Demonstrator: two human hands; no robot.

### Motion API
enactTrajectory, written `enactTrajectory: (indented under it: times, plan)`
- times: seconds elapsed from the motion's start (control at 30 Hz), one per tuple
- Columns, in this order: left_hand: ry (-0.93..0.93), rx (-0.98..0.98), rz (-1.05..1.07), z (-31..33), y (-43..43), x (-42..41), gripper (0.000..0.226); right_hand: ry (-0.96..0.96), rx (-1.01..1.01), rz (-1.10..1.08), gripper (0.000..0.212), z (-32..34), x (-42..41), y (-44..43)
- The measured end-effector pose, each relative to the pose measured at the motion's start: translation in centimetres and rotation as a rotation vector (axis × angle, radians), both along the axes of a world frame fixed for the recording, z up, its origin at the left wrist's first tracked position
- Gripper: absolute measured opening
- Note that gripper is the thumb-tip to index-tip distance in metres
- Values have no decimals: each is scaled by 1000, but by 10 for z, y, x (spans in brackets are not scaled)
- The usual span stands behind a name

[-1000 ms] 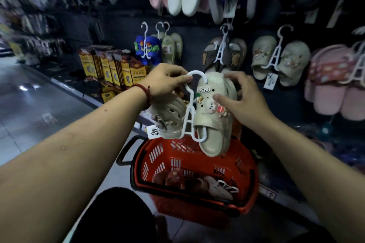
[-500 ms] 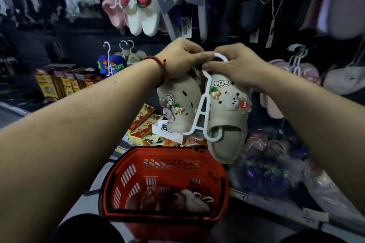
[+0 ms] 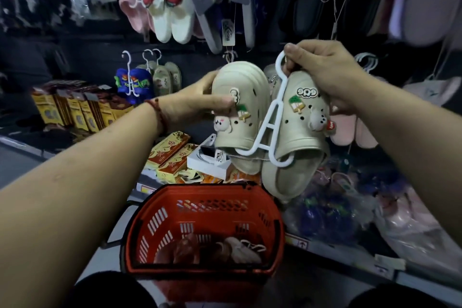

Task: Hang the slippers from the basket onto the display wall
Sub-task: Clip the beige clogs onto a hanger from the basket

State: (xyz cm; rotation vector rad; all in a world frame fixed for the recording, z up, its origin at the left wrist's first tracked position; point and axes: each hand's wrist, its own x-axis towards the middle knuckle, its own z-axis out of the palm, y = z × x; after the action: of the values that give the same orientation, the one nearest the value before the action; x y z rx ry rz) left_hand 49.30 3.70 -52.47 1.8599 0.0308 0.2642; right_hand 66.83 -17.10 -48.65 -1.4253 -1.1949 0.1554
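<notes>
Fingers (image 3: 291, 49) of the right hand (image 3: 332, 75) are pinching the hanger (image 3: 270, 114), left hand (image 3: 190, 105) gripping a slipper (image 3: 240, 87), the pair apparently needing hooking onto the wall (image 3: 85, 57).

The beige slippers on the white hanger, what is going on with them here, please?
A person holds a pair of beige slippers clipped on a white hanger in front of the display wall. The right hand pinches the hanger's hook, and the left hand grips the left slipper. The pair is not yet hung. Below, the red basket holds more slippers.
</notes>
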Motion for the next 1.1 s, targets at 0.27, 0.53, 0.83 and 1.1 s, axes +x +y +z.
enactTrajectory:
  times: [0.27, 0.53, 0.83, 1.1]
  plan:
    - [-121, 54, 198, -10, -26, 1, 46, -35, -44, 2, 33, 8, 5, -1]
    - [-200, -22, 343, -3, -25, 14, 64, -98, -99, 35, 33, 6, 3, 0]
    - [-146, 7, 307, 3, -12, 24, 84, -162, -99, 12, 34, 7, -2, 2]
    - [-45, 48, 397, 3, -15, 23, 87, -125, -99, -1, 34, 1, 1, 0]
